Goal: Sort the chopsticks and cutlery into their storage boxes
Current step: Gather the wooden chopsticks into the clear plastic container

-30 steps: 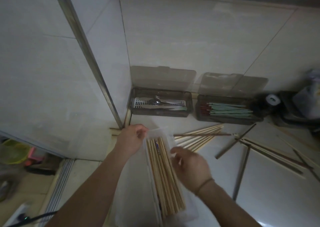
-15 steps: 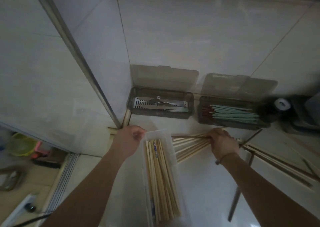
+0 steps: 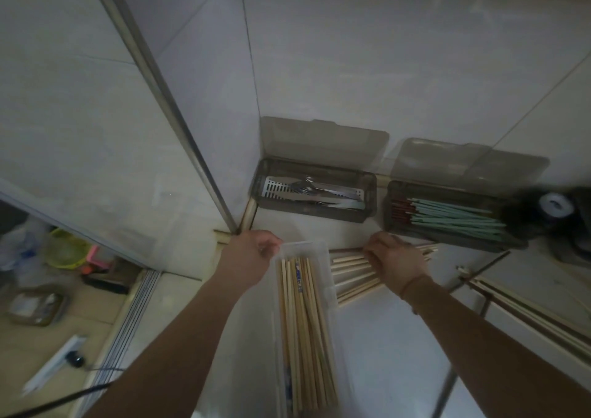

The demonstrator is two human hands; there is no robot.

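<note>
A clear plastic box (image 3: pixel 329 293) lies lengthwise in front of me, filled with several pale wooden chopsticks (image 3: pixel 303 328). My left hand (image 3: pixel 252 258) grips the box's far left corner. My right hand (image 3: pixel 396 264) lies over a loose bunch of wooden chopsticks (image 3: pixel 351 273) on the white counter to the right of the box, with its fingers curled round them. At the back stand two open smoky boxes: the left one (image 3: pixel 315 213) holds metal cutlery (image 3: pixel 316 192), the right one (image 3: pixel 447 237) holds green chopsticks (image 3: pixel 457 218).
More loose wooden and dark chopsticks (image 3: pixel 518 305) lie on the counter at the right. A dark object with a white disc (image 3: pixel 555 205) sits at the back right. A metal-edged tiled wall (image 3: pixel 166 98) rises at the left, with floor clutter (image 3: pixel 64 251) below.
My right hand moved from the clear box out to the loose chopsticks on the right, then drew back left over the bunch. My left hand stayed on the box's corner.
</note>
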